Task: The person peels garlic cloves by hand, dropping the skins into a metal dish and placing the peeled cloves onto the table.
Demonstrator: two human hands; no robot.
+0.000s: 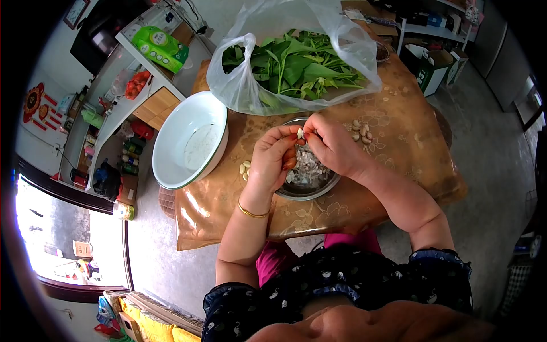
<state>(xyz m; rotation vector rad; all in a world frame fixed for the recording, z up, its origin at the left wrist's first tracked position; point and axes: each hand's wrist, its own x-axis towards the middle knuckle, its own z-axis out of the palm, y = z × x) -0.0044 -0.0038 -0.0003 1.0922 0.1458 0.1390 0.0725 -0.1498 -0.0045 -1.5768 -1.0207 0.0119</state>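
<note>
Peeling a garlic clove (300, 133), it seems, left hand (273, 152) and right hand (330, 145) pinch it between fingers (282, 131), the next move likely calling for release by the white cloves (245, 170) toward the counter's (219, 214) left edge.

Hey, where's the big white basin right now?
In the head view, the white basin is at the left edge of the table, beside the plastic bag of greens, with pale cloves near its lower right.
</note>
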